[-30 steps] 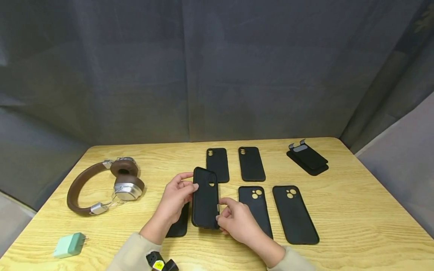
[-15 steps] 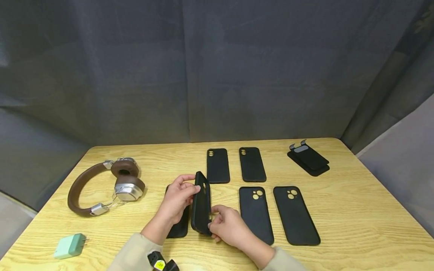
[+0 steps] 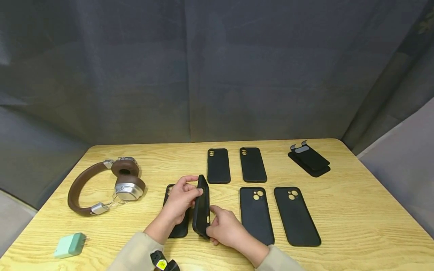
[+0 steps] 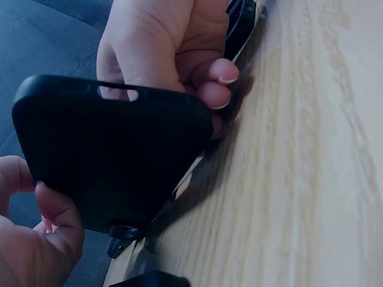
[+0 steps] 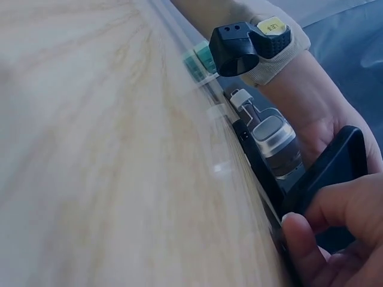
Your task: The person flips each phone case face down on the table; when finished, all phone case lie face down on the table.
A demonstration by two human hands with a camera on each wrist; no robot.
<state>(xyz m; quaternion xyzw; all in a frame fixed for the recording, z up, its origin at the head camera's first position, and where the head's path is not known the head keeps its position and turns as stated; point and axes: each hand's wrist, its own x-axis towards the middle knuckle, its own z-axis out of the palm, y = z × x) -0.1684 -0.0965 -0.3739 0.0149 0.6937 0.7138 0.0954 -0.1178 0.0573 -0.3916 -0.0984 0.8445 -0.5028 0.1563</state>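
Observation:
A black phone case (image 3: 202, 210), tilted up on its long side and seen almost edge-on in the head view, is between both hands. My left hand (image 3: 179, 201) pinches its upper left edge, thumb on the near face. Low on the opposite side, my right hand (image 3: 225, 227) pinches the edge by a side cutout. The left wrist view shows the case's (image 4: 108, 155) broad dark face and an end slot. Another black phone case (image 3: 182, 227) lies flat, partly hidden under the left hand. Two more cases (image 3: 256, 214) (image 3: 297, 216) lie to the right, with camera holes at the top.
Behind the hands lie two black phone cases (image 3: 218, 165) (image 3: 253, 165). A dark flat piece (image 3: 313, 158) with a grey patch and two prongs rests at the back right. Brown headphones (image 3: 77, 188) and a green charger plug (image 3: 69, 245) are on the left of the wooden table (image 3: 356, 210).
The held case has turned from showing its broad face to nearly edge-on. My right hand has moved left with it; my left hand has shifted slightly right, uncovering the camera holes of the case below.

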